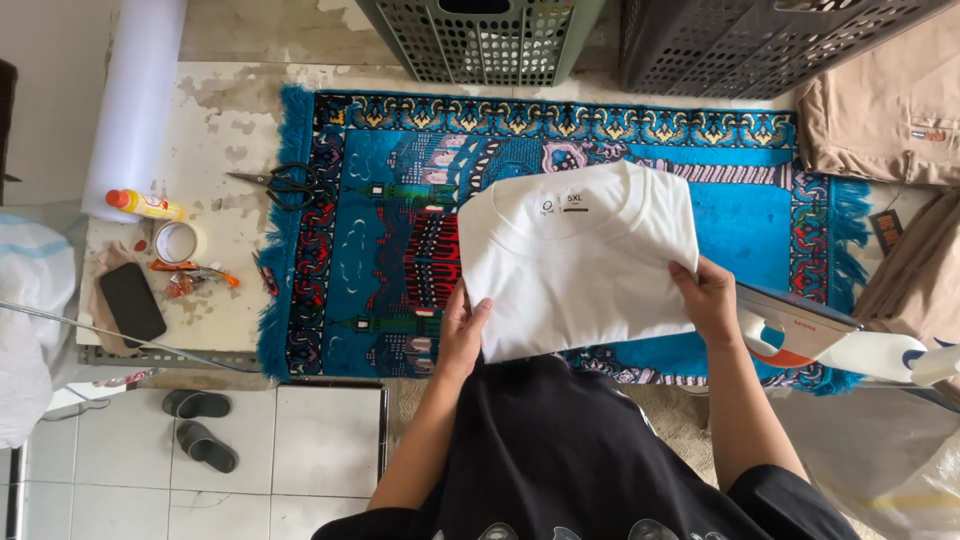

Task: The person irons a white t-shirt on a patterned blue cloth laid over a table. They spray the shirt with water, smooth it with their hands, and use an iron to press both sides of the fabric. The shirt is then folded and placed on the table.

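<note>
A folded white T-shirt with its collar tag facing up lies over a blue patterned rug on the table. My left hand grips its lower left edge, thumb on top. My right hand holds its lower right edge, fingers pressed on the cloth. I wear a black shirt just below the white one.
A white and orange clothes iron rests beside my right wrist. Black scissors, a tape roll, a yellow bottle and a dark phone lie on the left. Two perforated baskets and tan garments sit behind and right. Sandals are on the floor.
</note>
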